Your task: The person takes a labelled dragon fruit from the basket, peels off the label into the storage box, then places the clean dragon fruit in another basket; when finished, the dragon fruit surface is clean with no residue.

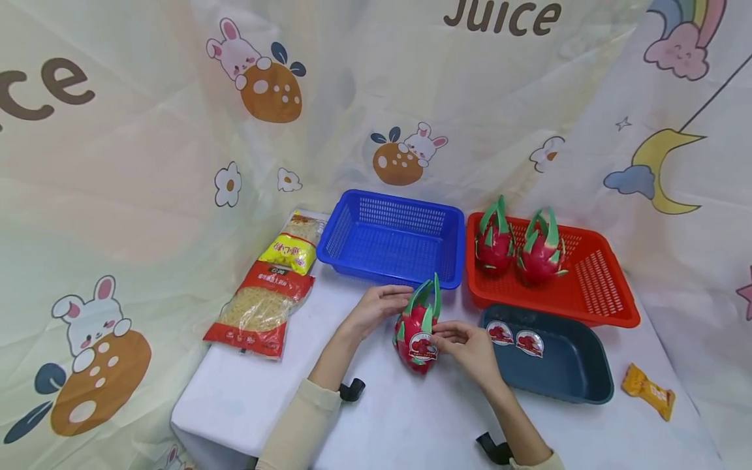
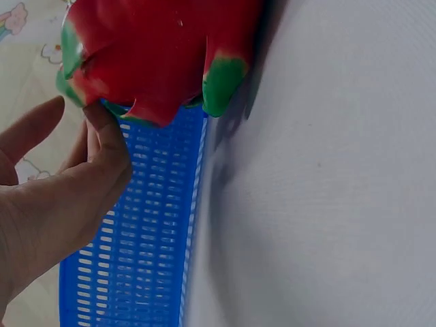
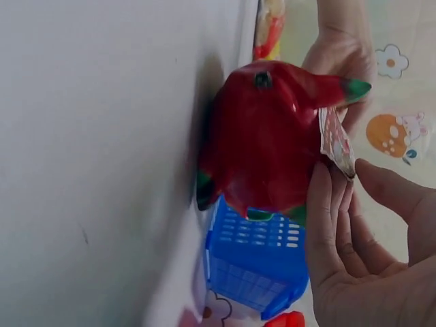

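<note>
On the white table a red toy dragon fruit (image 1: 409, 331) with green leaves lies between the two hands. The left hand (image 1: 383, 307) touches its upper left side with the fingertips; its thumb stands apart from the fruit in the left wrist view. A round red-and-white sticker (image 1: 422, 347) sits against the front of the fruit, partly lifted from its skin in the right wrist view (image 3: 335, 143). The right hand (image 1: 467, 349) pinches the sticker's edge between thumb and fingers. Similar stickers (image 1: 530, 343) lie in the dark blue tray (image 1: 578, 385) to the right.
Behind the hands stands a blue basket (image 1: 390, 251). A red basket (image 1: 593, 277) at the back right holds two more dragon fruits (image 1: 540, 258). Pasta bags (image 1: 258, 307) lie at the left, an orange wrapped snack (image 1: 649, 391) at the right. A printed curtain surrounds the table.
</note>
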{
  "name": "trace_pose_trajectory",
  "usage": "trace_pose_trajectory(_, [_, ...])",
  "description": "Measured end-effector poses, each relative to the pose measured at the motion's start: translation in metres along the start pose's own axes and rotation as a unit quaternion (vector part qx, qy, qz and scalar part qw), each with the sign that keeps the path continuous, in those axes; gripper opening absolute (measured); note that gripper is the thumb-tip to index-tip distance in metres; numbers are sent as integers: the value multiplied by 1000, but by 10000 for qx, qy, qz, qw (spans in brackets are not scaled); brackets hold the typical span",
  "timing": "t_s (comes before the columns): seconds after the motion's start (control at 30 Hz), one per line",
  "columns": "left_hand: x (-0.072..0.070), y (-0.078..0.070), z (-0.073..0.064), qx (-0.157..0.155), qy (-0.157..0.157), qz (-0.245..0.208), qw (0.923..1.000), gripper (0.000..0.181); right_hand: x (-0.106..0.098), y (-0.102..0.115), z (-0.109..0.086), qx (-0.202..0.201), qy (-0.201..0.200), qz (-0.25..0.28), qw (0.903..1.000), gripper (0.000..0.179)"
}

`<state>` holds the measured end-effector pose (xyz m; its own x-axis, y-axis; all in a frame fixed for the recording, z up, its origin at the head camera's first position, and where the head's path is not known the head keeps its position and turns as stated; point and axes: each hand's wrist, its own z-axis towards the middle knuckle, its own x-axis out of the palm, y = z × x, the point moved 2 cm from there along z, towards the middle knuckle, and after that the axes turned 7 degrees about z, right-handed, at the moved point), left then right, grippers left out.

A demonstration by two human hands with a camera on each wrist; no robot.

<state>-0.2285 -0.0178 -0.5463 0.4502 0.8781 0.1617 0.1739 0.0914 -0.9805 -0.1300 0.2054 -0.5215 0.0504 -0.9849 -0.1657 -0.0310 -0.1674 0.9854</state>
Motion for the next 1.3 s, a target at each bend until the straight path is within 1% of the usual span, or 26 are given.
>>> trace_pose_trajectory(0.1, [-2, 1, 1, -26, -37, 99, 9999, 39, 1, -2, 1, -44, -26, 147, 9999, 24])
trace_pose_trajectory(0.17, [-3, 2, 2, -51, -27, 152, 9999, 38, 1, -4, 0, 9, -80, 255, 9996, 26])
trace_pose_trajectory(0.33, [-3, 7, 2, -99, -57, 147, 9998, 38, 1, -11, -3, 429, -188, 553, 9974, 32])
trace_pose_trajectory(0.5, [-2, 13, 4, -162, -172, 93, 9997, 37, 0, -14, -6, 812, -131, 1052, 9910, 32])
trace_pose_trajectory(0.6, [-1, 15, 5, -154, -202, -140, 9996, 37, 2, -15, -5, 897, -113, 1316, 9872, 33])
trace_pose_trajectory(0.77, [-1, 16, 6, -35, -229, -543, 9983, 39, 7, -16, -1, 884, -11, 1704, 9814, 37])
trace_pose_trajectory(0.9, [-1, 17, 5, -1, -199, -777, 9968, 41, 8, -19, -1, 939, -79, 1992, 9754, 37])
trace_pose_trajectory(1.07, [-1, 18, 4, -4, -134, -1100, 9938, 44, 7, -21, -2, 870, -99, 2115, 9734, 36])
trace_pose_trajectory(1.2, [-1, 18, 4, -3, -165, -1221, 9924, 44, 6, -24, -1, 882, -5, 2198, 9716, 33])
trace_pose_trajectory(1.3, [-2, 17, 3, -9, -206, -1260, 9918, 45, 6, -27, 0, 861, 89, 2352, 9681, 27])
